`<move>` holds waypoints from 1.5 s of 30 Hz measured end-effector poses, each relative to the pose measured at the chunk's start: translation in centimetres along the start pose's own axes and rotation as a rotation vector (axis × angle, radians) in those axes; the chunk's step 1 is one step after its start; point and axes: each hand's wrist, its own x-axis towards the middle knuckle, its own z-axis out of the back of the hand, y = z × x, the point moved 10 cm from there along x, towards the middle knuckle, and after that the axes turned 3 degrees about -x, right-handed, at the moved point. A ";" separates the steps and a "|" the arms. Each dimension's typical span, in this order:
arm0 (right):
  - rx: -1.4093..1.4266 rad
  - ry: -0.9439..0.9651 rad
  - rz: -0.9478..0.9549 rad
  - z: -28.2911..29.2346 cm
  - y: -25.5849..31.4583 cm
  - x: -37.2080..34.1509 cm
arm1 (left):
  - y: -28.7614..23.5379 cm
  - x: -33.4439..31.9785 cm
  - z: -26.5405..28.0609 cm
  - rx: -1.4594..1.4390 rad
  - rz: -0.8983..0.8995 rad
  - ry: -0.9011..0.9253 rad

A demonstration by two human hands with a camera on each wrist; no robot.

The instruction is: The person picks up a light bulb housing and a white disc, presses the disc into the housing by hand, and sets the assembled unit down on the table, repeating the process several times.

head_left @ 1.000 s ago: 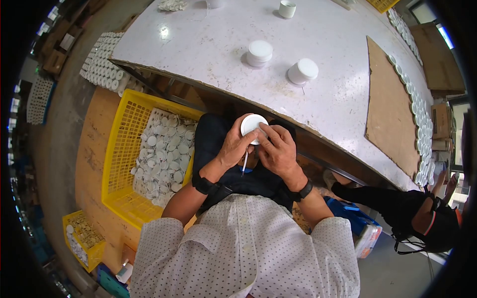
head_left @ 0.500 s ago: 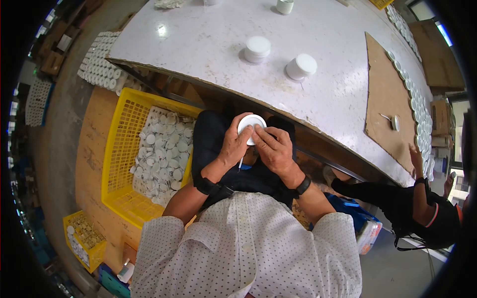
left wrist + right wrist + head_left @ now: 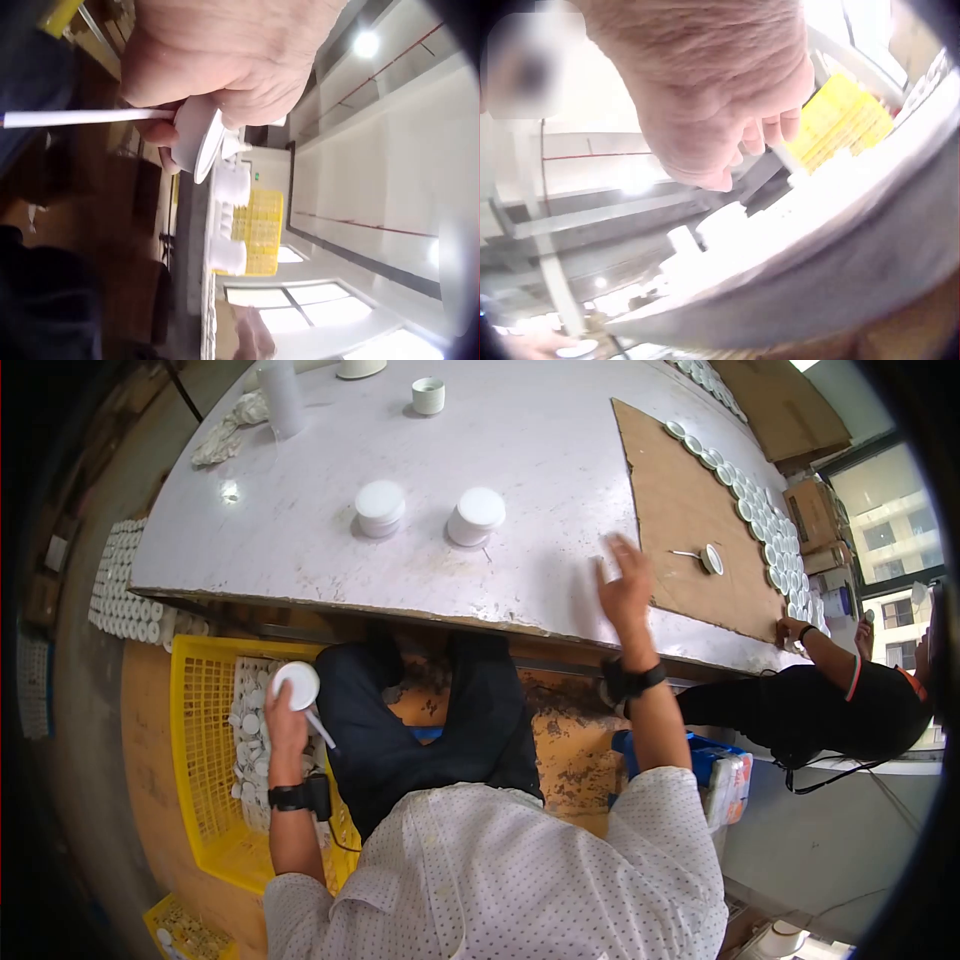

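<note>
Disc, white, stemmed: gripped in left hand, off near edge of bench, over yellow basket. Right hand: released, fingers spread, at same edge, beside cardboard.

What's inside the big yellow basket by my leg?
The big yellow basket holds white pieces, many round. Your left hand, gripping a white disc, blocks some; anything beneath the top layer is hidden.

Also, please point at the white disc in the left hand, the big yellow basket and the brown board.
White disc [image 3: 303, 681], head view: its flat face.
Big yellow basket [image 3: 200, 750], head view: left wall.
Brown board [image 3: 680, 510], head view: bare surface.
</note>
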 end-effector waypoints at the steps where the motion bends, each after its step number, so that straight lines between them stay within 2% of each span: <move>1: -0.105 0.012 -0.111 -0.5 -5.2 0.1 | 0.1 0.2 3.0 0.029 0.022 -0.069; 2: -0.208 0.024 -0.223 -1.0 -10.3 -0.1 | 0.4 0.3 6.2 0.059 0.044 -0.139; 4: -0.418 0.236 -0.237 -2.0 -16.5 0.3 | 1.5 0.7 12.6 0.179 0.054 -0.268; 5: -0.419 0.233 -0.238 -1.6 -17.6 0.4 | 2.4 0.6 15.8 0.191 0.073 -0.356; 6: -0.498 0.315 -0.214 -1.9 -18.4 0.3 | 3.1 0.3 18.7 0.204 0.092 -0.444; 7: -0.576 0.395 -0.190 -2.3 -18.9 0.1 | 3.5 0.1 20.9 0.227 0.115 -0.461; 8: -0.577 0.392 -0.194 -1.6 -18.4 0.8 | 3.9 -0.3 22.6 0.249 0.137 -0.478; 9: -0.575 0.563 -0.237 -1.8 -17.7 1.1 | 3.9 -0.8 23.2 0.251 0.135 -0.475; 10: -0.568 0.735 -0.280 -2.4 -17.6 0.5 | 3.7 -1.7 24.4 0.241 0.153 -0.551; 11: -0.565 0.734 -0.284 -2.6 -17.9 0.4 | 3.6 -2.6 25.7 0.230 0.170 -0.628; 12: -0.607 0.720 -0.211 -3.0 -17.8 0.4 | 3.8 -2.8 27.4 0.233 0.169 -0.628; 14: -0.645 0.712 -0.140 -3.5 -17.4 -0.1 | 5.0 -2.7 32.3 0.332 0.276 -0.677; 15: -0.617 0.663 -0.099 -3.5 -16.8 -0.2 | 4.6 -2.8 33.6 0.449 0.277 -0.693; 16: -0.587 0.613 -0.055 -3.4 -15.9 -0.2 | 5.7 -2.4 35.1 0.448 0.276 -0.698; 17: -0.581 0.614 -0.048 -3.5 -15.1 -0.6 | 5.2 -2.0 36.9 0.603 0.099 -0.772; 18: -0.453 0.461 -0.085 -2.4 -13.4 -0.5 | 4.3 -1.9 38.1 0.754 -0.081 -0.844; 19: -0.322 0.309 -0.121 -1.1 -11.8 -0.7 | 6.6 0.5 38.3 0.753 0.104 -0.589; 20: -0.265 0.234 -0.083 -0.3 -9.5 -1.1 | 6.1 -1.7 32.9 0.576 0.230 -0.668; 21: -0.180 0.216 -0.103 -0.1 -7.9 -2.0 | 7.1 -0.4 29.5 0.269 0.192 -0.463; 23: -0.015 0.161 -0.079 0.7 -3.5 -3.4 | 6.3 0.7 21.4 0.389 0.124 -0.327; 25: 0.111 0.121 -0.004 2.0 2.0 -4.5 | 3.8 -0.7 10.2 0.432 0.124 -0.168; 27: 0.221 0.153 0.073 2.6 6.6 -5.9 | 3.0 -2.2 0.0 0.302 0.141 0.133; 29: 0.354 0.207 0.146 2.9 10.7 -7.2 | 3.7 -3.9 -7.8 0.248 0.169 0.402; 32: 0.515 0.257 0.227 3.4 15.9 -8.9 | 4.5 -7.8 -16.6 0.147 0.252 0.687; 34: 0.633 0.315 0.266 3.8 19.0 -9.8 | 5.7 -9.3 -20.1 0.015 0.317 0.823; 36: 0.754 0.360 0.349 4.0 21.5 -11.5 | 6.6 -10.1 -22.1 -0.073 0.411 0.777; 38: 0.852 0.398 0.448 4.2 23.9 -12.6 | 6.4 -10.2 -23.6 -0.189 0.384 0.799; 40: 0.893 0.410 0.504 3.9 25.1 -13.6 | 6.8 -9.6 -22.8 -0.173 0.382 0.684; 43: 0.957 0.533 0.594 3.3 26.7 -14.5 | 6.4 -9.4 -21.5 -0.158 0.348 0.659; 45: 0.956 0.569 0.561 3.2 26.2 -12.6 | 5.3 -8.9 -19.7 -0.129 0.297 0.564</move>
